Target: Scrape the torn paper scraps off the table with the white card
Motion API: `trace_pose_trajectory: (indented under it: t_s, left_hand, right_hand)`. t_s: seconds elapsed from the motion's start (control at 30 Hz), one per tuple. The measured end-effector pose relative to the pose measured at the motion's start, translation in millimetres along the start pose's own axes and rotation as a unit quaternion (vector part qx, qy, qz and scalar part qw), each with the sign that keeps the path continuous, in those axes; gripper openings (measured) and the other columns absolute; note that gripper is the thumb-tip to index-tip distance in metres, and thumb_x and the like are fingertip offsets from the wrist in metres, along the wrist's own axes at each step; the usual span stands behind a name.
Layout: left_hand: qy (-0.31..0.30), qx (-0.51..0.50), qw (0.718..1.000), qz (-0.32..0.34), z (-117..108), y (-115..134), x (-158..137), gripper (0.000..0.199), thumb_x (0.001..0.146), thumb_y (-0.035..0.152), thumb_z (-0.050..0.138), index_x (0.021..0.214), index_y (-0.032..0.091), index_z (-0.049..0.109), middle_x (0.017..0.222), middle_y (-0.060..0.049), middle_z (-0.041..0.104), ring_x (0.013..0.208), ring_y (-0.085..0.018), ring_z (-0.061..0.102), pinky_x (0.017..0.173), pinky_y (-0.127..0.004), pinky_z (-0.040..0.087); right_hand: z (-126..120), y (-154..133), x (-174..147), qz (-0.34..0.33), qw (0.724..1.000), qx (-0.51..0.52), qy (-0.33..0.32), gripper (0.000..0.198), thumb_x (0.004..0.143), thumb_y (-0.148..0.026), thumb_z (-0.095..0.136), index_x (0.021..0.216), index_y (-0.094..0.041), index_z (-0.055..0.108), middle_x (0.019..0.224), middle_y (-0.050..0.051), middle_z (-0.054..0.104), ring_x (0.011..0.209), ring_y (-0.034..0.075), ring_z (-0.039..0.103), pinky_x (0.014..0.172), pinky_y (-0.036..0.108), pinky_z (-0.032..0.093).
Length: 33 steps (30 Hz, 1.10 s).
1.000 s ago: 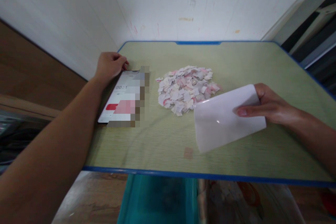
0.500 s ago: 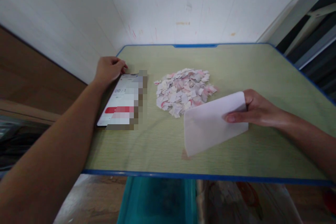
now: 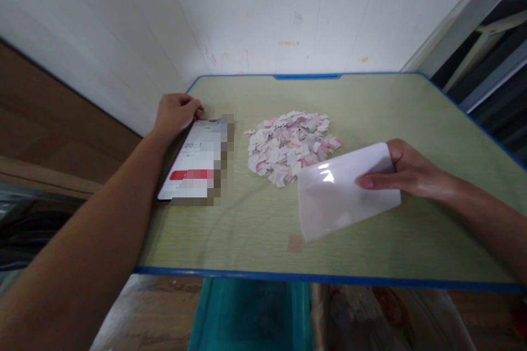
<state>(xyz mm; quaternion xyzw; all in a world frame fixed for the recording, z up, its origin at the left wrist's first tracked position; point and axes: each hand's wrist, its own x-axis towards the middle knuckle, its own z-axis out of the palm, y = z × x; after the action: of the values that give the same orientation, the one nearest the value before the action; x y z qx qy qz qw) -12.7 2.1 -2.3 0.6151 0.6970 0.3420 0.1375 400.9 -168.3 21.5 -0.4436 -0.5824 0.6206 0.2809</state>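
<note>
My right hand [image 3: 407,173] grips a stiff white sheet [image 3: 341,192] by its right end, thumb on the near face and fingers behind. The sheet is glossy, tilted, and catches a bright reflection. Behind its upper left corner lies a loose pile of torn paper scraps [image 3: 284,148], white, grey and pinkish. My left hand [image 3: 178,112] rests by the table's left edge, fingers curled in, at the top end of a phone [image 3: 189,159]. A timer and a red button show on its partly pixelated screen. I see nothing in the left hand; its fingertips are partly hidden.
The pale green table [image 3: 395,109] has a blue rim and stands against a white wall [image 3: 247,11]. Below its front edge is a teal bin [image 3: 251,312], with a bag of stuff [image 3: 370,312] beside it. A metal frame [image 3: 473,38] stands at the right.
The view has shifted slightly. The white sheet in my right hand has moved a little right and tilted, now showing a glare. My left hand stays by the phone.
</note>
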Motion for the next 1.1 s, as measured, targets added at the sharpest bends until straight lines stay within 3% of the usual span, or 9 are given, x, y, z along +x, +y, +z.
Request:
trace_pose_trajectory:
  t_s: [0.2,0.47,0.87,1.1]
  left_hand:
    - [0.003,-0.006,1.000,0.011,0.5,1.6,-0.1,0.012,0.075,0.019,0.054,0.069,0.014,0.063,0.059,0.000,0.054,0.055,-0.011,0.047,0.055,-0.025,0.034]
    - [0.000,0.000,1.000,0.011,-0.3,1.6,0.1,0.011,0.074,0.020,0.054,0.069,0.015,0.063,0.059,-0.001,0.054,0.056,-0.012,0.048,0.055,-0.025,0.033]
    - [0.001,-0.014,1.000,0.015,0.5,1.1,0.2,0.011,0.074,0.018,0.055,0.067,0.015,0.063,0.058,-0.001,0.054,0.053,-0.011,0.046,0.054,-0.026,0.033]
    - [0.004,-0.013,1.000,0.021,0.9,-0.3,1.3,0.013,0.076,0.018,0.055,0.067,0.014,0.064,0.058,-0.001,0.054,0.055,-0.011,0.048,0.055,-0.025,0.034]
  right_hand:
    - [13.1,3.6,0.3,-0.006,1.000,-0.014,-0.009,0.017,0.061,-0.016,0.087,0.076,-0.020,0.081,0.066,-0.002,0.073,0.052,0.010,0.061,0.045,0.017,0.046]
    - [14.1,2.4,-0.3,-0.030,0.993,-0.007,0.110,0.016,0.064,-0.032,0.088,0.073,-0.023,0.079,0.068,0.000,0.075,0.051,0.014,0.063,0.043,0.023,0.049]
    - [46.6,1.8,-9.6,0.022,0.999,0.002,-0.031,0.014,0.064,-0.024,0.087,0.076,-0.024,0.080,0.065,-0.003,0.072,0.049,0.012,0.059,0.042,0.020,0.047]
    - [22.7,1.8,-10.0,0.009,0.999,0.006,0.047,0.013,0.064,-0.026,0.088,0.073,-0.023,0.080,0.067,0.000,0.073,0.053,0.014,0.063,0.046,0.022,0.049]
